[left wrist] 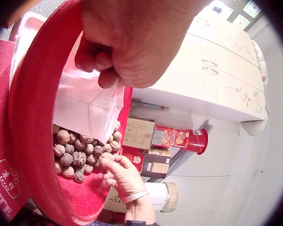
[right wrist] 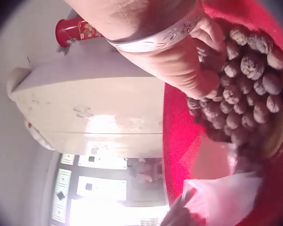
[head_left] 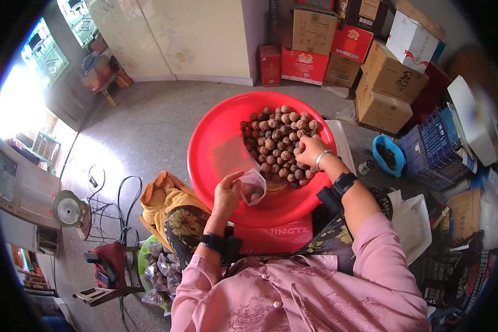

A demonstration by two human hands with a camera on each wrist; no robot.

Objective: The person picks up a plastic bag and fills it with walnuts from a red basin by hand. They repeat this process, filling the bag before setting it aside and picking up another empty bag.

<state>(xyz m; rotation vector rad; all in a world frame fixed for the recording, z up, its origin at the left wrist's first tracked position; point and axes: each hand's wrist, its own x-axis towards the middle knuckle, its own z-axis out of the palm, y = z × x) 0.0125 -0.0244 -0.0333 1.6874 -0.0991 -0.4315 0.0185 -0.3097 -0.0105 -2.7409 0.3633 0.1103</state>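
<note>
A wide red basin (head_left: pixel 207 130) holds a heap of brown walnuts (head_left: pixel 282 138), piled toward its far right side. At its near left part, my left hand (head_left: pixel 226 195) grips the edge of a thin clear plastic bag (head_left: pixel 254 180), with a few walnuts in its bottom. The same bag (left wrist: pixel 87 101) hangs from the curled fingers in the left wrist view. On the right edge of the heap, my right hand (head_left: pixel 314 152) has its thumb and fingers curled round a walnut (right wrist: pixel 205 52), partly hidden by the hand. A silver bangle (right wrist: pixel 155 40) circles that wrist.
Under the basin is a red box (head_left: pixel 274 238). To the right stand a blue bowl (head_left: pixel 388 156) and blue crates (head_left: pixel 431 146); stacked cartons (head_left: pixel 384 110) are behind. At left lie a green bag of filled plastic bags (head_left: pixel 160 271), a fan (head_left: pixel 69 210) and cables (head_left: pixel 122 205).
</note>
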